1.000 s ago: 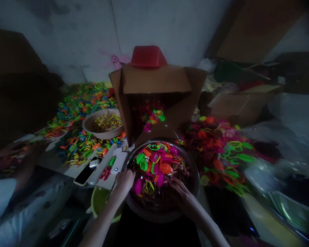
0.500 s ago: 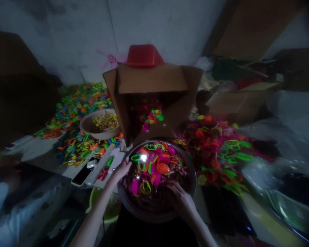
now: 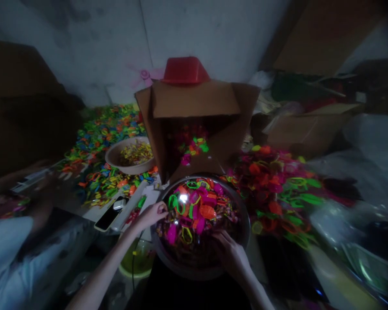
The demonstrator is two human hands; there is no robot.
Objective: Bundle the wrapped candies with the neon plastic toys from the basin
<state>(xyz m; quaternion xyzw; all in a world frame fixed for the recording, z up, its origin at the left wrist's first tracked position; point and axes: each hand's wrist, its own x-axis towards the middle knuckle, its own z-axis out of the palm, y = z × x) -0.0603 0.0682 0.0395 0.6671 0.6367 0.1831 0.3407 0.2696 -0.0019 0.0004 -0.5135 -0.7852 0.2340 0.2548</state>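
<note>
A round metal bowl (image 3: pixel 245 224) stands before me, filled with small shiny wrapped pieces. On top lie bright plastic toy watches (image 3: pixel 208 212) in orange, pink, green and yellow. At the bowl's left rim is my left hand (image 3: pixel 155 214), its fingers curled together beside a green watch strap (image 3: pixel 172 201); whatever they may hold is hidden. My right hand (image 3: pixel 230 249) reaches over the near right side, fingers bent and pressed together down among the dark wrapped pieces. Its fingertips are in shadow, and I cannot make out what they grip.
Behind the bowl, a cardboard box (image 3: pixel 197 101) lies open towards me, a red tub (image 3: pixel 185 71) on top. Toy watches (image 3: pixel 271 185) are heaped at right. At left are a pale basin (image 3: pixel 111 157), a phone (image 3: pixel 110 214) and another person's sleeve (image 3: pixel 11 239).
My left hand's fingers have curled in at the bowl's left rim, and the green strap there now stands more upright. My right hand stays low in the bowl. The view has shifted slightly.
</note>
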